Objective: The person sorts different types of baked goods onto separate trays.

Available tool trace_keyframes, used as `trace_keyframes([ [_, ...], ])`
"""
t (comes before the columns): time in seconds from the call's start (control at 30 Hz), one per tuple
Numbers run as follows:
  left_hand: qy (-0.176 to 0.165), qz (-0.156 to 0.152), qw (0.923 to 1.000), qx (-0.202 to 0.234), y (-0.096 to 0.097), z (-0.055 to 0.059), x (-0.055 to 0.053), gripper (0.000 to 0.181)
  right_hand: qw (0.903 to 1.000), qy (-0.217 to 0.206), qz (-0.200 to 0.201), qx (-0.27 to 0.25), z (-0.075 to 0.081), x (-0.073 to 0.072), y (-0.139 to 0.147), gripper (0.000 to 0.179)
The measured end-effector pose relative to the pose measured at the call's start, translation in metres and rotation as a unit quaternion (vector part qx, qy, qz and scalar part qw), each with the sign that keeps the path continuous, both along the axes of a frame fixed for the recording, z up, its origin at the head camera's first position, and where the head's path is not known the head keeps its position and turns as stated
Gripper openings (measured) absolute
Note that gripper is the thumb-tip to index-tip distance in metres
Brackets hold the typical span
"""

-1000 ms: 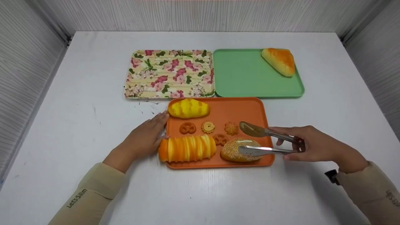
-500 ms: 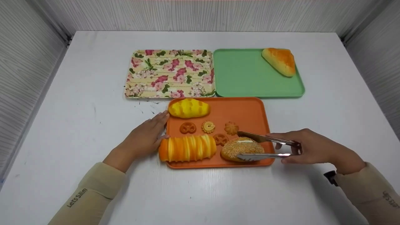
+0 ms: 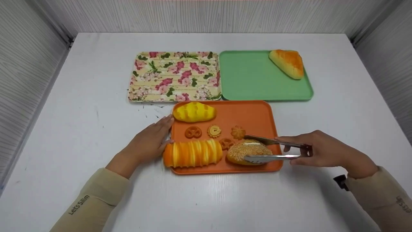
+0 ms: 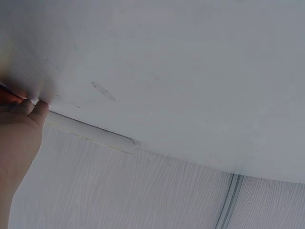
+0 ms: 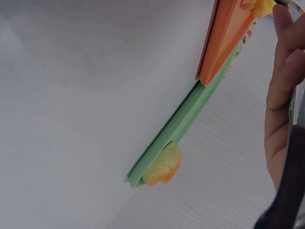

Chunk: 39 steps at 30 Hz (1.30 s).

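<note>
My right hand (image 3: 325,149) grips metal tongs (image 3: 278,157), whose two arms straddle a sesame-topped bun (image 3: 238,151) at the near right of the orange tray (image 3: 251,112). The tongs' near arm lies against the bun's side; its far arm runs along the back. My left hand (image 3: 146,141) rests with fairly straight fingers along the tray's left edge. Beside it lies a striped orange-yellow bread roll (image 3: 193,154), its end overhanging the rim. In the right wrist view, the right hand (image 5: 286,90) shows at the edge, the bun hidden.
A yellow bread (image 3: 194,111) and several small cookies, one a pretzel (image 3: 193,132) and one flower-shaped (image 3: 238,132), share the orange tray. Behind it, a floral tray (image 3: 175,77) adjoins a green tray (image 3: 248,75) bearing a triangular bread (image 3: 288,63). Walls (image 3: 206,16) enclose the table.
The tongs have come down over the sesame bun and narrowed around it. The bun has shifted slightly upward in the head view. My left hand has stayed in place.
</note>
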<state>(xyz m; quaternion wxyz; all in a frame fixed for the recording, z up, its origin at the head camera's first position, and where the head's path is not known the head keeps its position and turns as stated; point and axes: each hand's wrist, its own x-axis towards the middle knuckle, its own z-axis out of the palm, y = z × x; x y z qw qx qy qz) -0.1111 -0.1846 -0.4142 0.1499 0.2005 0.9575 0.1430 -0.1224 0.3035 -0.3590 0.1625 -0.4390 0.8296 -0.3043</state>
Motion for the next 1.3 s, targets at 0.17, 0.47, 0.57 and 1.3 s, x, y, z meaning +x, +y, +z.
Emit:
trace_keyframes([
  [0.17, 0.001, -0.001, 1.0000, 0.002, 0.000, -0.001, 0.000, 0.073, 0.9994, 0.029, -0.012, -0.013, 0.008, -0.006, 0.000, 0.067],
  [0.47, -0.003, 0.004, 1.0000, 0.002, -0.001, -0.001, 0.001, 0.074, 0.9952, 0.079, -0.046, -0.036, 0.020, -0.027, 0.002, 0.068],
  [0.57, -0.008, 0.004, 1.0000, 0.000, -0.001, -0.001, 0.001, 0.075, 0.9939, 0.079, -0.067, -0.038, 0.023, -0.033, 0.003, 0.068],
  [1.3, 0.004, -0.001, 1.0000, 0.003, 0.000, 0.001, 0.001, 0.074, 0.9509, 0.162, -0.252, 0.079, 0.022, -0.077, 0.044, 0.062],
])
